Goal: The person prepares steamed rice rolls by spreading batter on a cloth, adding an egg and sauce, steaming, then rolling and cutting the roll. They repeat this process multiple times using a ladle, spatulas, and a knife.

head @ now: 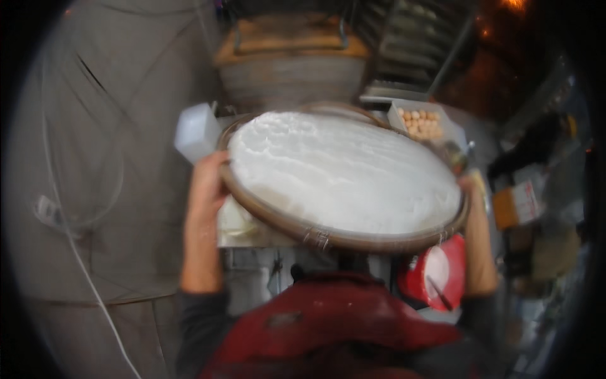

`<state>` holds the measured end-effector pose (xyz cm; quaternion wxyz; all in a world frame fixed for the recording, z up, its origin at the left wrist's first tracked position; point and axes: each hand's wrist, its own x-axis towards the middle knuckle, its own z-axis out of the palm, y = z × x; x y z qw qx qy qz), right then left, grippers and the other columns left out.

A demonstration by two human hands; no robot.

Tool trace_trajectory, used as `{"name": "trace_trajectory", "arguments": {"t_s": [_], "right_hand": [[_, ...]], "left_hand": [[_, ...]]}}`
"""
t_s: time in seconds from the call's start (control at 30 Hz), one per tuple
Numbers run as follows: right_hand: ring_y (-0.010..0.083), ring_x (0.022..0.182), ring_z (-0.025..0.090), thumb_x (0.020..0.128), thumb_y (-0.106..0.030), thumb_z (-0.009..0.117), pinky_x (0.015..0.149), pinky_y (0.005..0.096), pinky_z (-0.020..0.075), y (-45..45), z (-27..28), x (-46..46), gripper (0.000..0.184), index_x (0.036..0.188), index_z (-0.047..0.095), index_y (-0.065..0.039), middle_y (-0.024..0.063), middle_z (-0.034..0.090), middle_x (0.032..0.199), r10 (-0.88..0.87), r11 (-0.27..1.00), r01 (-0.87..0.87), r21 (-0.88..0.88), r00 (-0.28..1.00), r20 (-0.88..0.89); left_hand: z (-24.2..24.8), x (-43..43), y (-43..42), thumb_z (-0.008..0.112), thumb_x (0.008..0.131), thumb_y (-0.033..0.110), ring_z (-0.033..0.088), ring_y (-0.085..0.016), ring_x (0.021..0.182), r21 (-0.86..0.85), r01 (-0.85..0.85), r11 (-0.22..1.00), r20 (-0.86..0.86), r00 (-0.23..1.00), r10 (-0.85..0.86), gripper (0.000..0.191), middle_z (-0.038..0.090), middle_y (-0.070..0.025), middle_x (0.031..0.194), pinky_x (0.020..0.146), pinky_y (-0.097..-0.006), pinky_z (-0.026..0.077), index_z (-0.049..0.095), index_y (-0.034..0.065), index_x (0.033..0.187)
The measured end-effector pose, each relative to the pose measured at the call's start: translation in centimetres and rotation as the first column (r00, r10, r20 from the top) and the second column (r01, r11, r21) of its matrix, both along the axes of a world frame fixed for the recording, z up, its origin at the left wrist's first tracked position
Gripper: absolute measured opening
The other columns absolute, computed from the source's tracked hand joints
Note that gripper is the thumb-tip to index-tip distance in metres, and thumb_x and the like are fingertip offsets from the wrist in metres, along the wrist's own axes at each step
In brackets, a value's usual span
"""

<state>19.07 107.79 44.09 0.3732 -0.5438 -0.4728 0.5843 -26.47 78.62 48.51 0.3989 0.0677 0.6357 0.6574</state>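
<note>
A large round woven tray (284, 227) with a raised brown rim is held up before me, above a table. White flour-like powder (345, 175) covers its inside, ridged at the upper left and thinner near the lower left edge. My left hand (208, 177) grips the rim at the left side. On the right side my right hand (468, 187) grips the rim, partly hidden and blurred. Below the tray's right end is a red bag or bucket (454, 265) of white powder, with a dark-handled tool (440, 293) in it.
A white plastic container (196, 132) stands at the table's left edge. A box of eggs (421, 124) lies at the back right. Behind stand a wooden-topped unit (293, 47) and a rack (412, 42). A cable (85, 270) runs along the floor at left.
</note>
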Motion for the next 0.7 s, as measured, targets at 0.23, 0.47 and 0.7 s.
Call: {"name": "trace_trajectory", "arguments": {"t_s": [0.23, 0.47, 0.7], "right_hand": [[0.0216, 0.108, 0.046, 0.083, -0.025, 0.060, 0.093, 0.0358, 0.0383, -2.5, -25.0, -4.7, 0.043, 0.118, 0.050, -0.003, 0.0086, 0.051, 0.114, -0.054, 0.859, -0.202, -0.470, 0.878, -0.476], [0.0259, 0.129, 0.040, 0.097, -0.037, 0.041, 0.107, 0.0424, 0.0346, 3.6, -23.5, -9.1, 0.056, 0.139, 0.037, 0.000, 0.0143, 0.041, 0.142, -0.259, 0.726, -0.229, -0.648, 0.782, -0.567], [0.0255, 0.119, 0.049, 0.093, -0.047, 0.045, 0.104, 0.0391, 0.0365, 8.1, -21.1, -12.0, 0.060, 0.127, 0.051, 0.002, 0.0145, 0.054, 0.128, -0.090, 0.868, -0.365, -0.337, 0.551, -0.830]], "left_hand": [[12.9, 2.1, 11.9, 0.056, 0.085, 0.022, 0.044, -0.007, 0.053, -0.070, 0.239, 0.969, -0.833, 0.520, -0.188, 0.020, 0.049, 0.0014, 0.065, 0.047, -0.0240, 0.036, 0.057, 0.0029, 0.079], [5.4, 14.4, 0.7, 0.063, 0.088, 0.020, 0.052, -0.007, 0.071, 0.082, -0.163, 0.983, -0.858, 0.491, 0.153, 0.045, 0.060, -0.0010, 0.086, 0.061, -0.0208, 0.041, 0.052, -0.0048, 0.124], [7.2, 17.7, 2.6, 0.066, 0.086, 0.018, 0.055, -0.007, 0.073, 0.267, -0.415, 0.870, -0.746, 0.482, 0.459, 0.051, 0.057, -0.0009, 0.078, 0.057, -0.0209, 0.044, 0.049, -0.0006, 0.130]]}}
